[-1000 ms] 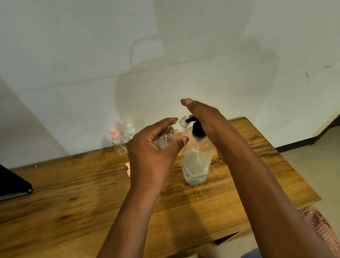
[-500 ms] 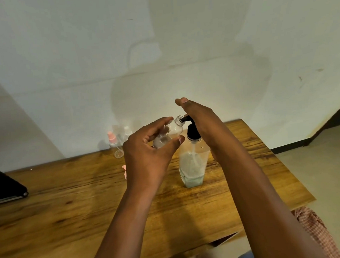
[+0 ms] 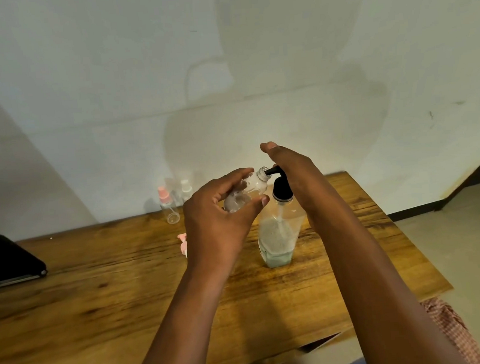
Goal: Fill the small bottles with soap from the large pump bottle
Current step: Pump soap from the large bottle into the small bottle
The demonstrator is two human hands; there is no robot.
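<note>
Your left hand (image 3: pixel 216 226) still grips the tilted small bottle (image 3: pixel 245 192) at the nozzle (image 3: pixel 270 170); your flat, unclenched right hand (image 3: pixel 295 172) keeps pumping, so filling continues.

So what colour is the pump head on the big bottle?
Black, seen in the head view: the pump head under the right hand.

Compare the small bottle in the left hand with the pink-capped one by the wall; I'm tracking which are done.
The held small bottle is uncapped and tilted, mouth at the pump spout; the pink-capped bottle is capped and upright on the table. The held one looks cloudy inside; the capped one looks empty. Both are clear plastic.
</note>
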